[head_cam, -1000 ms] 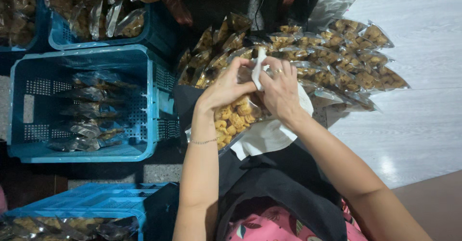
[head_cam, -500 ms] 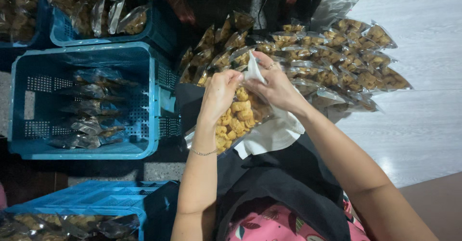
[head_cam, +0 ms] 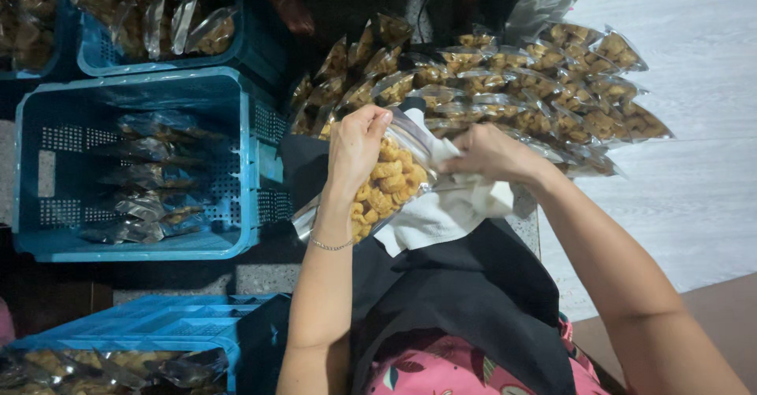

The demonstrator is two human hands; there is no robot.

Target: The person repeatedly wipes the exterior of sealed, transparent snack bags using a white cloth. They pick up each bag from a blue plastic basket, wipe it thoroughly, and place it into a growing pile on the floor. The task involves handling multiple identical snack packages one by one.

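My left hand [head_cam: 356, 144] grips a clear bag of golden fried snacks [head_cam: 386, 186] that lies tilted over my lap. My right hand [head_cam: 490, 155] is closed on a white cloth [head_cam: 441, 214] and presses it against the bag's right side. The cloth hangs down under the bag onto a black apron [head_cam: 465, 300]. Just beyond both hands lies a pile of several filled snack bags [head_cam: 536, 87].
A blue plastic crate [head_cam: 236, 119] at the left holds several packed bags. Another crate [head_cam: 110, 44] with bags stands behind it, and a third [head_cam: 158, 328] sits at the lower left. Pale floor lies to the right.
My hands, close together over the bag's top, have come apart. The right hand moved rightwards with the cloth; the left stays on the bag, which now shows more of its contents.
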